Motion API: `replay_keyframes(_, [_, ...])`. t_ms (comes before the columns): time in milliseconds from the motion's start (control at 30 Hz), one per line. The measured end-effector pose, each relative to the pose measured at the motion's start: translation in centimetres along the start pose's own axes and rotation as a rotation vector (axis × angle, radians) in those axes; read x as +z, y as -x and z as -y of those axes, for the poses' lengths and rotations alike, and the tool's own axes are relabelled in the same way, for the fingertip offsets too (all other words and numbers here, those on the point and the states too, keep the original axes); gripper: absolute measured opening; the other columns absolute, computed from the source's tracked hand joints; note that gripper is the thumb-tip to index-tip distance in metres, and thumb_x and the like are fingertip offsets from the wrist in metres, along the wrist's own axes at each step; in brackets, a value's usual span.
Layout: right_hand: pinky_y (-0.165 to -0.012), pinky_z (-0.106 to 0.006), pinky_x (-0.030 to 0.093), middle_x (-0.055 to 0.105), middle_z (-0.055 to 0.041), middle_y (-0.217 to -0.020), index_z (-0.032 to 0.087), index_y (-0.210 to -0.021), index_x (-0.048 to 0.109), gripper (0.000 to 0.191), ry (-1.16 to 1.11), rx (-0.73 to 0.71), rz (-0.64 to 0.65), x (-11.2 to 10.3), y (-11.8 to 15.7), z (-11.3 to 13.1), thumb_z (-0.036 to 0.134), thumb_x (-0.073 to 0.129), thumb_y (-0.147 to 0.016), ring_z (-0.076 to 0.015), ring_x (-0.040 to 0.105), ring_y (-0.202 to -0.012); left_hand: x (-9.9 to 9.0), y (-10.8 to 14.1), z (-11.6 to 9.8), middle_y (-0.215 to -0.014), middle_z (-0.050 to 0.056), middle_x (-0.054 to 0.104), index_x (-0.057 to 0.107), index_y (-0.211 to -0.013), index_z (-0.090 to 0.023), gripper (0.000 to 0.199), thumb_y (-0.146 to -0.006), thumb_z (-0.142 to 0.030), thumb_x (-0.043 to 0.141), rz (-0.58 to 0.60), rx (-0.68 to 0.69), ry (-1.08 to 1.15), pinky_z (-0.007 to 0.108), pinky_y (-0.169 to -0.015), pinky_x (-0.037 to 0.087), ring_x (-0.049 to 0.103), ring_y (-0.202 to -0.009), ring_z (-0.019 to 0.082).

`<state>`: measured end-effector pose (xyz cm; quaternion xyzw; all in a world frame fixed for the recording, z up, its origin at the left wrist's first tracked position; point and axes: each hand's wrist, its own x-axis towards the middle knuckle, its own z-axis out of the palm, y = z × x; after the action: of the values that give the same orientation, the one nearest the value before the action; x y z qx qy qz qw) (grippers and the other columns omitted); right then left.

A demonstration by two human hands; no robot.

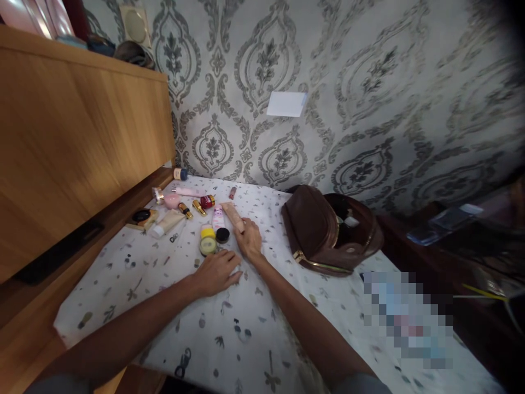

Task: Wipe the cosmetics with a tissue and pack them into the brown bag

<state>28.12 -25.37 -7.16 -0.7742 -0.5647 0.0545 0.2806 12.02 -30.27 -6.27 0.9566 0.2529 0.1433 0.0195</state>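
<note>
My right hand (249, 241) has its fingers round the lower end of a beige cosmetic tube (232, 215), which points away from me over the printed tablecloth. My left hand (216, 272) rests palm down on the cloth with its fingers stretched out and nothing visibly in it. Just beyond its knuckles is a round jar with a pale greenish top (207, 245), beside a yellow item (207, 232) and a small black lid (222, 235). A pink and white tube (218, 216) lies left of the beige one.
An open brown bag (311, 230) stands to the right. Several cosmetics lie at the left, among them a red jar (207, 201), a gold lipstick tube (199, 207) and a cream tube (168, 224). A wooden cabinet (86, 137) borders the left side; a patterned wall rises behind.
</note>
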Motion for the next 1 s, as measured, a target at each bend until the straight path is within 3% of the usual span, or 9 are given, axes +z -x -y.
replay_keyframes(200, [-0.099, -0.038, 0.039, 0.059, -0.0144, -0.123, 0.017, -0.132, 0.057, 0.044, 0.025, -0.06, -0.041, -0.1, -0.3, 0.3, 0.034, 0.057, -0.092, -0.0288, 0.051, -0.114, -0.5, 0.0, -0.1, -0.099, 0.008, 0.066, 0.058, -0.099, -0.017, 0.016, -0.099, -0.032, 0.051, 0.035, -0.003, 0.005, 0.033, -0.073, 0.046, 0.063, -0.094, 0.025])
replay_keyframes(433, [-0.102, -0.039, 0.035, 0.058, -0.0122, -0.132, 0.019, -0.115, 0.07, 0.031, 0.085, -0.249, 0.043, -0.2, -1.9, 2.6, 0.031, 0.047, -0.098, -0.0288, 0.044, -0.121, 0.0, -0.1, 0.3, -0.101, 0.007, 0.066, 0.057, -0.102, -0.019, 0.017, -0.1, -0.033, 0.049, 0.053, 0.001, 0.013, 0.033, -0.073, 0.046, 0.062, -0.096, 0.024])
replay_keyframes(633, [-0.099, -0.042, 0.037, 0.062, -0.0163, -0.13, 0.016, -0.129, 0.061, 0.041, 0.297, -0.33, 0.165, 0.4, -4.2, 5.6, 0.038, 0.054, -0.095, -0.0323, 0.046, -0.119, -0.2, -0.2, 0.2, -0.103, 0.008, 0.066, 0.058, -0.102, -0.018, 0.018, -0.099, -0.034, 0.052, 0.073, -0.02, 0.018, 0.033, -0.074, 0.048, 0.063, -0.097, 0.024])
replay_keyframes(800, [-0.101, -0.043, 0.035, 0.063, -0.0186, -0.126, 0.013, -0.126, 0.06, 0.042, 0.325, -0.371, 0.179, 1.3, -5.8, 6.6, 0.038, 0.058, -0.093, -0.0343, 0.046, -0.121, -0.7, -0.3, 0.0, -0.101, 0.008, 0.067, 0.059, -0.103, -0.017, 0.019, -0.098, -0.034, 0.054, 0.082, -0.023, 0.032, 0.033, -0.074, 0.049, 0.064, -0.096, 0.025])
replay_keyframes(1000, [-0.102, -0.041, 0.034, 0.062, -0.0166, -0.126, 0.015, -0.125, 0.061, 0.035, 0.331, -0.458, 0.195, 1.2, -5.6, 7.6, 0.031, 0.054, -0.095, -0.0315, 0.049, -0.119, -0.9, -0.3, 0.0, -0.106, 0.009, 0.067, 0.059, -0.108, -0.017, 0.023, -0.098, -0.036, 0.054, 0.107, -0.024, 0.02, 0.036, -0.077, 0.052, 0.063, -0.101, 0.026])
